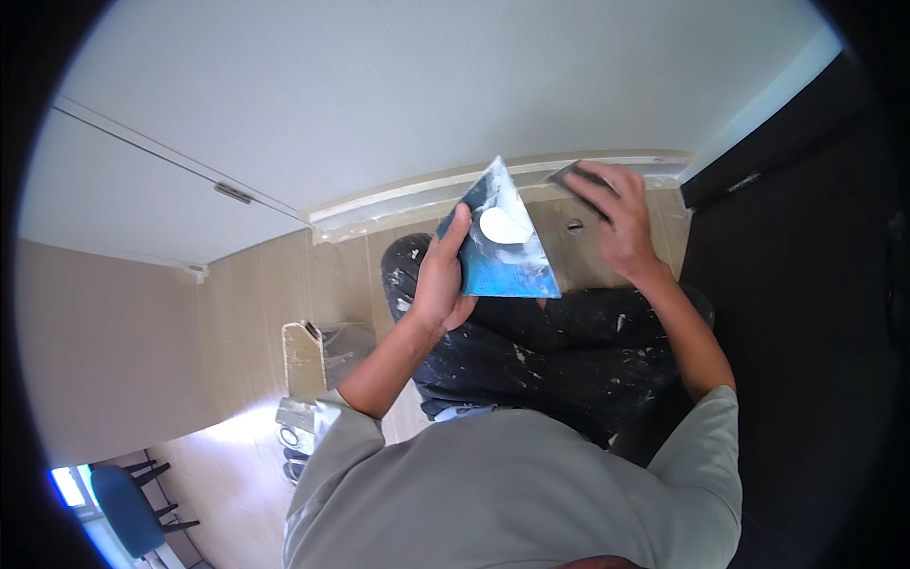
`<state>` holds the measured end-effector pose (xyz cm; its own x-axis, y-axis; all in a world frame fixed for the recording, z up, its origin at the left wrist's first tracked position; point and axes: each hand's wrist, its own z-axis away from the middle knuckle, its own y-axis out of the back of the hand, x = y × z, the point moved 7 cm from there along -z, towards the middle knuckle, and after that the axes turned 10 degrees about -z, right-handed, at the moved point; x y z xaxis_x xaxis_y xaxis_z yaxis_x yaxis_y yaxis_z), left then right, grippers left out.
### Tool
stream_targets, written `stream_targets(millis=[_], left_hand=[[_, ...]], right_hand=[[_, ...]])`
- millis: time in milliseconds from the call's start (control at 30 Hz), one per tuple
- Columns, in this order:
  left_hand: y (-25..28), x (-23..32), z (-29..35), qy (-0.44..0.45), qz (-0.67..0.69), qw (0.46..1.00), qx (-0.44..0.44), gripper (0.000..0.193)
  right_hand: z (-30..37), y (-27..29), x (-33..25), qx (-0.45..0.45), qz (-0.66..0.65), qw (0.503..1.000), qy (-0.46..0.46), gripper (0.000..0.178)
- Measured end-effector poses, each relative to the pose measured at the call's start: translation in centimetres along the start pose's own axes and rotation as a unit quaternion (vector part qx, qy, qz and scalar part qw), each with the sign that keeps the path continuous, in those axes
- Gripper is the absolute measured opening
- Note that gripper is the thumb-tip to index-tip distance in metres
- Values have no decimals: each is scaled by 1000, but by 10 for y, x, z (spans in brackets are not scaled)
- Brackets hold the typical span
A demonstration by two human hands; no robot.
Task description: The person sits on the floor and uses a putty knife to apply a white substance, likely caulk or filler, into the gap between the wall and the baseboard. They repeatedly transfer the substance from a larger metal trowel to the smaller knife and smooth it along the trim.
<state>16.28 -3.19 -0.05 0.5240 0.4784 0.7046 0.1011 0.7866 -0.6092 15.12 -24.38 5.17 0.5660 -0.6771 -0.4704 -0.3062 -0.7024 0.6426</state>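
Observation:
My left hand (440, 277) grips a blue, putty-smeared board (510, 274) by its left edge, thumb on top. On the board lies a rounded dollop of white putty (506, 227). To the right, my right hand (627, 226) is closed around a dark, flat putty knife (571, 176), slightly smeared by motion. The knife is close to the low skirting strip (417, 207) along the foot of the wall; I cannot tell whether it touches it. Both hands are above my paint-spotted dark trousers (531, 365).
A small round metal fitting (574, 227) sits on the floor near my right hand. A dark door panel (796, 313) stands close on the right. On the left are a pale panel with a hinge (232, 192), an opened container (304, 365), a tape roll (288, 436) and a blue chair (130, 510).

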Motion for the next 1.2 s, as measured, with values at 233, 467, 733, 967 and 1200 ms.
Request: stream_targets(millis=[233, 467, 733, 967, 1200], left_hand=[[4, 62, 38, -582, -478, 649, 108, 56], [-32, 56, 51, -698, -530, 476, -66, 61], [-44, 52, 47, -695, -601, 375, -129, 31], [-5, 40, -10, -533, -665, 518, -72, 36], [109, 6, -42, -110, -112, 983, 94, 52]], right_hand=[[7, -2, -44, 76, -733, 512, -442, 33], [12, -23, -64, 10, -775, 423, -469, 26], [22, -13, -51, 13, -770, 430, -471, 23], [49, -20, -9, 45, -790, 396, -466, 26], [120, -37, 146, 318, -696, 515, -386, 33]])
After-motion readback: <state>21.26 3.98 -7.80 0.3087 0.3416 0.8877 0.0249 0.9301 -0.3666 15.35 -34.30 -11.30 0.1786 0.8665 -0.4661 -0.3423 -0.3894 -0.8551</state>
